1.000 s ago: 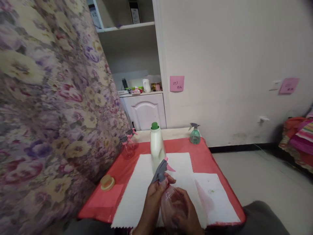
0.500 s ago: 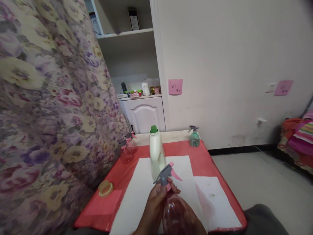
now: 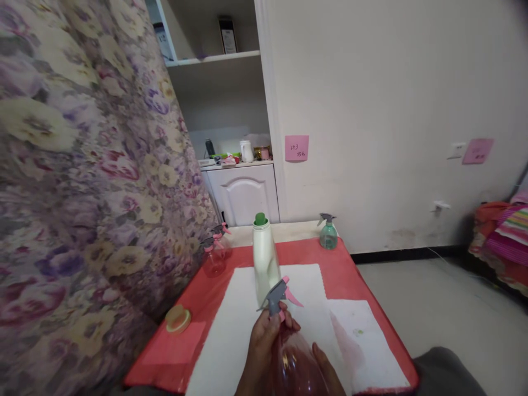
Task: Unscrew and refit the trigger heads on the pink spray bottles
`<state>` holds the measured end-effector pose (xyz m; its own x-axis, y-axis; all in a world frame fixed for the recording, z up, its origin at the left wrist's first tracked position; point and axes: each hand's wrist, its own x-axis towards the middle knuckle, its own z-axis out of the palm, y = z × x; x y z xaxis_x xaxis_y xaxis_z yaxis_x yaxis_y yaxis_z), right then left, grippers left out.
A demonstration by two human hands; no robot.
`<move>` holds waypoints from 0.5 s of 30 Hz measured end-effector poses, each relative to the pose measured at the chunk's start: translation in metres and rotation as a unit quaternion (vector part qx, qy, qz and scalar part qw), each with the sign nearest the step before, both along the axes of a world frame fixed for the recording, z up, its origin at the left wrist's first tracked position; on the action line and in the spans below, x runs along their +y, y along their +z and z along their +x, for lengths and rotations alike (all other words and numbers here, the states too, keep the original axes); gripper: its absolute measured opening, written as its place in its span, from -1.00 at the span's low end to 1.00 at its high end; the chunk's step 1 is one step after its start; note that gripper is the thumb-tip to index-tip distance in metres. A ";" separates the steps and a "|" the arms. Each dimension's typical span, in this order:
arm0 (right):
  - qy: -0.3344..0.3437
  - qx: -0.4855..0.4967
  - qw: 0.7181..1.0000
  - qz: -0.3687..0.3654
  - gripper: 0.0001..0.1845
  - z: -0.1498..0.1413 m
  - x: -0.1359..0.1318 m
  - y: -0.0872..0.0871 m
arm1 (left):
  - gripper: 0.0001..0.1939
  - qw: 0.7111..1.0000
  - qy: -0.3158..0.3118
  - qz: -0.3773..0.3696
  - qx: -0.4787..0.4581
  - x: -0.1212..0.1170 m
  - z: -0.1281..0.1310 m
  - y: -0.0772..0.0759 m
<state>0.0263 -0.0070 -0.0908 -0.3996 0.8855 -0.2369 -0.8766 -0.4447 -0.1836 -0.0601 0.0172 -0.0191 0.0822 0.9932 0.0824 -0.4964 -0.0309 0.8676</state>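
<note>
A clear pink spray bottle [image 3: 295, 360] with a grey and pink spray head [image 3: 275, 297] is held upright, close to me at the front of the table. My left hand [image 3: 264, 335] is closed around its neck, fingers at the pink collar just under the head. Against the bottle's right side rests my right hand [image 3: 328, 368], its thumb showing and its other fingers hidden. Just beyond the spray head stands a pale green jug-like bottle [image 3: 263, 253] with a handle and a green top [image 3: 259, 219].
White sheets [image 3: 223, 319] lie on the red-covered table [image 3: 342, 269]. Pink spray bottles [image 3: 213, 261] stand at the back left, a green spray bottle [image 3: 328, 236] at the back right. A yellowish roll of tape [image 3: 177, 319] lies left. A floral curtain [image 3: 103, 192] hangs alongside.
The spray head has shifted slightly left and down, its trigger pointing a little lower. My right hand has slid down and right along the bottle. The standing bottles have stayed put.
</note>
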 end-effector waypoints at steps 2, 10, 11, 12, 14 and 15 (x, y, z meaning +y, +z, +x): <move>-0.005 0.010 0.999 -0.033 -0.57 0.000 0.003 0.000 | -0.82 1.000 0.011 0.005 -0.006 0.003 -0.002 -0.002; -0.055 -0.001 0.996 -0.076 -0.69 0.011 0.014 -0.012 | -0.74 0.997 0.074 -0.013 -0.011 0.012 0.002 -0.011; -0.069 -0.013 0.995 -0.071 -0.70 0.012 0.015 -0.014 | -0.73 0.997 0.076 -0.018 -0.009 0.013 0.004 -0.013; -0.080 -0.029 0.994 -0.064 -0.70 0.013 0.015 -0.016 | -0.72 0.997 0.077 -0.023 -0.005 0.013 0.005 -0.014; -0.086 -0.073 0.993 -0.046 -0.66 0.015 0.016 -0.020 | -0.73 0.997 0.078 -0.027 0.004 0.014 0.005 -0.016; -0.079 -0.099 0.991 -0.038 -0.62 0.016 0.017 -0.022 | -0.74 0.996 0.081 -0.024 0.012 0.014 0.004 -0.016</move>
<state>0.0421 0.0101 -0.1127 -0.1971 0.9097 -0.3654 -0.8861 -0.3248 -0.3307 -0.0560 0.0315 -0.0350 -0.0780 0.9964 0.0339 -0.4674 -0.0665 0.8816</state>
